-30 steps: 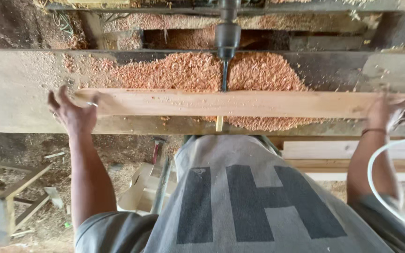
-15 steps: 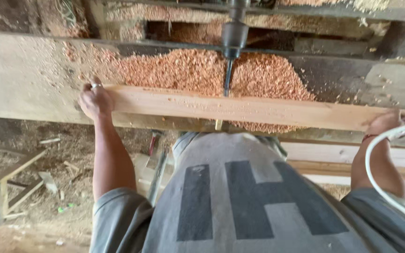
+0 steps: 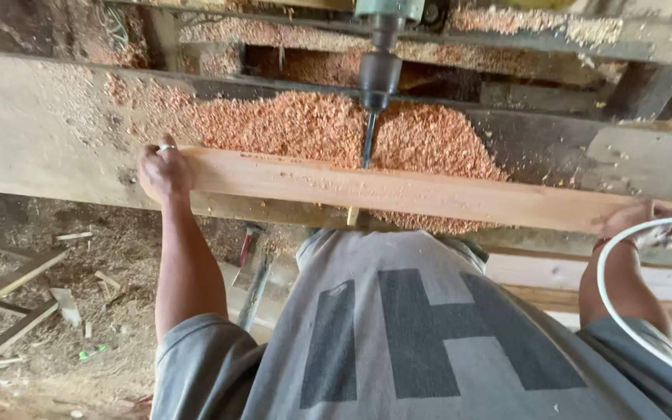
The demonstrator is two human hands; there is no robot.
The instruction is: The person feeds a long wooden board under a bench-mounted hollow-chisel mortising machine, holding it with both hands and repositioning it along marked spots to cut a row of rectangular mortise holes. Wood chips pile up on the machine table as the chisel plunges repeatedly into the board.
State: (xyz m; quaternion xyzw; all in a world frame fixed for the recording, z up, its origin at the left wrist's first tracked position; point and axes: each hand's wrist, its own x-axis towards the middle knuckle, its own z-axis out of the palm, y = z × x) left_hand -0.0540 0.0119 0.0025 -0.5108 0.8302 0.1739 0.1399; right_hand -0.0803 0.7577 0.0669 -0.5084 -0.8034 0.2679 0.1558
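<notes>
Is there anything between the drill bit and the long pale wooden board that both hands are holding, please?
Nothing visible does. The dark drill bit meets the top face of the long pale wooden board directly, with reddish sawdust heaped behind it. The left hand and right hand grip the board's ends, well clear.

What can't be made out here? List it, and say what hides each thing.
- Drill bit tip, head view: it meets the wooden board; whether it has gone in cannot be told.
- Right hand fingers: behind the board's end and the white cord.
- Drill machine: cut off by the top edge.
- Left hand palm: turned away.
</notes>
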